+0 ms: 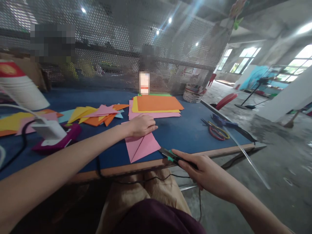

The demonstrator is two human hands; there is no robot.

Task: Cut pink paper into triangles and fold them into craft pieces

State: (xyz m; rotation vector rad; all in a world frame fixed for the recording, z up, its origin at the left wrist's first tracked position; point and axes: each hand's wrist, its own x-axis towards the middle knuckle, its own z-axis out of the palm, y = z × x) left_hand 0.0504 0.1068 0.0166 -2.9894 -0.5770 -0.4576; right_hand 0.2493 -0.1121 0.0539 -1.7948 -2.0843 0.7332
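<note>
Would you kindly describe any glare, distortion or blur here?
Head view: bluish streaks fan from a bright light; the windows look washed out. Head view: the pillar leans, probably lens stretch. Head view: the pink paper and knife look fairly sharp.

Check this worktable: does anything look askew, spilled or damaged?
Two things look untidy. The stack of coloured sheets at the back is not squared: its edges jut unevenly. Left of it, loose paper pieces lie jumbled, pointing different ways. No spill or damage stands out, though the left hand hides part of the pink paper.

Free room between pink paper point(148, 147) and scissors point(210, 125) (obstacle rightward).
</note>
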